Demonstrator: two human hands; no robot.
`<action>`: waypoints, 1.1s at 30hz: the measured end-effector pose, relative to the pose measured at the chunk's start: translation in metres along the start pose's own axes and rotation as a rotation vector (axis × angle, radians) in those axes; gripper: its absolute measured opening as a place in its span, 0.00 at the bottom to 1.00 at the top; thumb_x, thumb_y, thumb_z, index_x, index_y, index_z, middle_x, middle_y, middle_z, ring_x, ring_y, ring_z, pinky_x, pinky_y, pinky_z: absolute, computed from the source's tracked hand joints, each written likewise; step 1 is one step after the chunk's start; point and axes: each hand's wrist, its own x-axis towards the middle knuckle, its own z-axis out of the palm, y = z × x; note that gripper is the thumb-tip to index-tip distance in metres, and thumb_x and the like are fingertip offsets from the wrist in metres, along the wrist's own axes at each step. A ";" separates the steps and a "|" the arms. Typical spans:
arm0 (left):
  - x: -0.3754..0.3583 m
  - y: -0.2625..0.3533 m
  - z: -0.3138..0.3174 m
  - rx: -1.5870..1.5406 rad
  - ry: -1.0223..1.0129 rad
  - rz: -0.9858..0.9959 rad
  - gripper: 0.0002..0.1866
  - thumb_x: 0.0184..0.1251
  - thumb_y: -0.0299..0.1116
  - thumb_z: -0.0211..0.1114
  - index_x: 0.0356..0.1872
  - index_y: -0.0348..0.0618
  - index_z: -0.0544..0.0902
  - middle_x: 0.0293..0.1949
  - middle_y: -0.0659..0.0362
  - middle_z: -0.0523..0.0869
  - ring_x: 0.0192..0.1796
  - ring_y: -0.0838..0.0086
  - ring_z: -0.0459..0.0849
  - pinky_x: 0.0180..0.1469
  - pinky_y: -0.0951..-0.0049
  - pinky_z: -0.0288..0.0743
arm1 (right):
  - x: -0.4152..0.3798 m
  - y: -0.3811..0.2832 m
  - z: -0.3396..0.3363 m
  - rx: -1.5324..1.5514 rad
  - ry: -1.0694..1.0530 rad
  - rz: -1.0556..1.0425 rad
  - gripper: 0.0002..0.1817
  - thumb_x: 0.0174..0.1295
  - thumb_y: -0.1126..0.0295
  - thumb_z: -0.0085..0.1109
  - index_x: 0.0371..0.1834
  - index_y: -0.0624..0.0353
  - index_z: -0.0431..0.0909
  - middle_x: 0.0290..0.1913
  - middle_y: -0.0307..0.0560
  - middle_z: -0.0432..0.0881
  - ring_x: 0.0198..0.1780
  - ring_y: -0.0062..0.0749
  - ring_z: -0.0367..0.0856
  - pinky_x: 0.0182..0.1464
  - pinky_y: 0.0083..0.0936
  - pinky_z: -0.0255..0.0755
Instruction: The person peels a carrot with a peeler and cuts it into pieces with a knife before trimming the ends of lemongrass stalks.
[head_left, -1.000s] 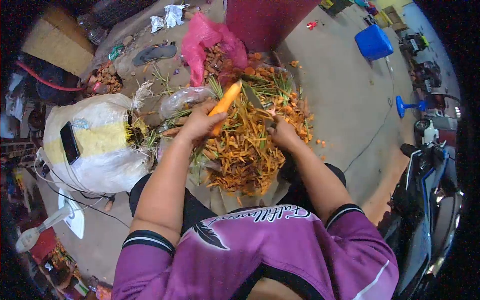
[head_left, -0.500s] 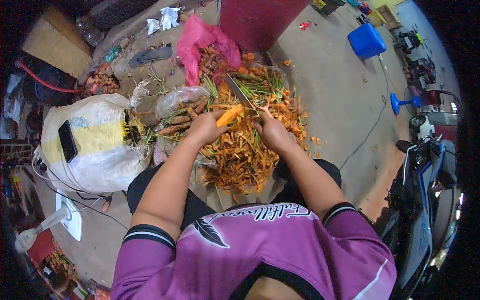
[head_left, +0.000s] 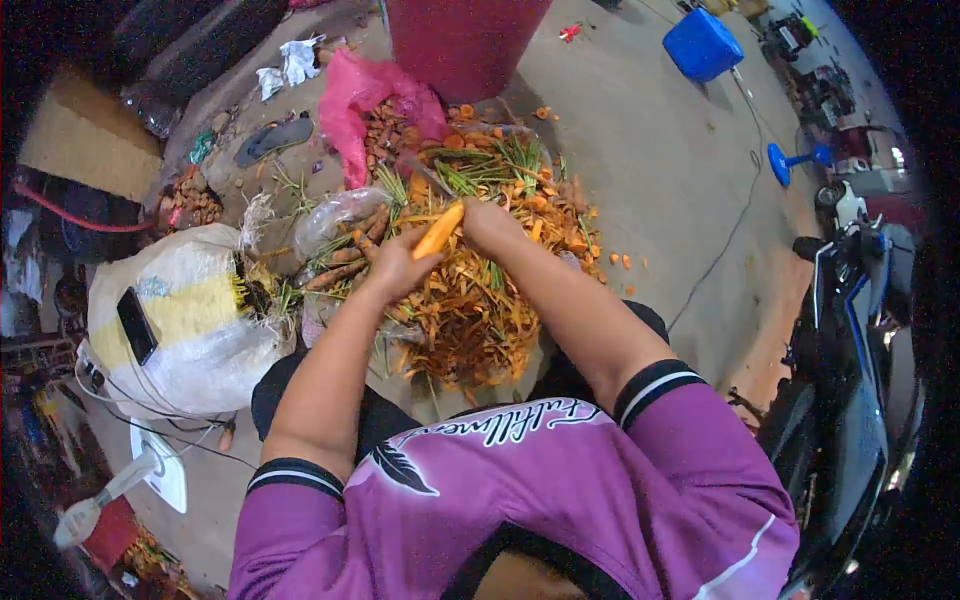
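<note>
My left hand (head_left: pixel 402 264) is closed round the lower end of a peeled orange carrot (head_left: pixel 438 232), which tilts up to the right. Just right of the carrot's upper end, my right hand (head_left: pixel 490 228) is closed on a knife; its blade (head_left: pixel 430 176) points up and left, and the handle is hidden in my fingers. Below both hands lies a heap of orange peelings (head_left: pixel 480 320). Green stalks (head_left: pixel 470 168) and cut orange pieces cover the heap's far part. Unpeeled carrots (head_left: pixel 345 262) lie left of my left hand.
A white and yellow sack (head_left: pixel 200 350) with a phone (head_left: pixel 137 325) on it stands at the left. Beyond the heap are a pink bag (head_left: pixel 350 90) and a red container (head_left: pixel 460 45). A blue container (head_left: pixel 703 46) and a motorcycle (head_left: pixel 850 370) are at the right.
My right hand has moved left, close to the carrot and my left hand, with the knife. The carrot now stands more steeply. The whole view has shifted slightly.
</note>
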 end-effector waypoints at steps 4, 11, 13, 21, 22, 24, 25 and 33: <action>0.014 0.000 -0.016 -0.289 -0.069 -0.281 0.27 0.52 0.41 0.62 0.53 0.40 0.69 0.43 0.55 0.79 0.40 0.72 0.78 0.44 0.76 0.68 | 0.007 0.034 0.023 0.150 0.064 0.106 0.18 0.55 0.61 0.49 0.39 0.67 0.72 0.31 0.58 0.78 0.36 0.49 0.77 0.39 0.36 0.70; 0.015 0.018 -0.027 -1.222 -0.114 -0.610 0.18 0.63 0.41 0.49 0.48 0.41 0.69 0.32 0.57 0.79 0.29 0.73 0.80 0.29 0.74 0.75 | -0.025 0.026 -0.024 1.092 0.082 0.129 0.20 0.53 0.61 0.55 0.43 0.66 0.70 0.33 0.47 0.78 0.35 0.31 0.76 0.39 0.26 0.70; 0.016 0.019 -0.032 -1.348 -0.133 -0.543 0.18 0.62 0.40 0.50 0.48 0.38 0.68 0.33 0.53 0.79 0.31 0.70 0.81 0.31 0.73 0.77 | -0.032 0.023 -0.039 1.122 -0.018 0.082 0.20 0.52 0.62 0.56 0.44 0.65 0.69 0.32 0.44 0.78 0.35 0.26 0.75 0.38 0.23 0.69; 0.028 0.013 -0.031 -1.458 -0.104 -0.524 0.16 0.58 0.38 0.54 0.43 0.38 0.71 0.31 0.53 0.79 0.28 0.69 0.81 0.27 0.72 0.77 | -0.014 0.002 -0.008 0.655 0.140 -0.252 0.18 0.49 0.71 0.61 0.42 0.65 0.68 0.30 0.42 0.78 0.28 0.21 0.75 0.30 0.18 0.70; 0.028 0.017 -0.032 -1.384 -0.023 -0.581 0.16 0.58 0.38 0.53 0.42 0.38 0.72 0.31 0.54 0.79 0.27 0.70 0.80 0.26 0.73 0.77 | -0.014 -0.003 -0.008 0.672 0.125 -0.251 0.18 0.49 0.71 0.62 0.42 0.65 0.69 0.30 0.43 0.79 0.29 0.22 0.76 0.31 0.19 0.70; 0.031 0.027 -0.031 -1.226 0.133 -0.689 0.15 0.59 0.39 0.52 0.40 0.38 0.73 0.30 0.55 0.80 0.26 0.73 0.80 0.25 0.76 0.76 | -0.021 -0.029 -0.019 0.709 0.097 -0.249 0.19 0.47 0.71 0.64 0.41 0.65 0.69 0.31 0.46 0.80 0.31 0.23 0.78 0.32 0.20 0.71; 0.033 0.020 -0.030 -1.382 0.060 -0.591 0.15 0.56 0.38 0.51 0.40 0.39 0.75 0.34 0.54 0.81 0.34 0.71 0.80 0.33 0.72 0.77 | -0.024 -0.038 -0.027 0.590 0.094 -0.254 0.20 0.47 0.68 0.64 0.40 0.65 0.69 0.32 0.49 0.81 0.32 0.26 0.80 0.33 0.23 0.72; 0.037 0.017 -0.030 -1.393 0.040 -0.519 0.15 0.60 0.35 0.45 0.41 0.38 0.74 0.35 0.55 0.81 0.34 0.70 0.81 0.31 0.74 0.77 | -0.023 -0.051 -0.017 0.387 0.238 -0.175 0.27 0.41 0.47 0.62 0.36 0.57 0.69 0.26 0.55 0.77 0.30 0.51 0.76 0.31 0.39 0.69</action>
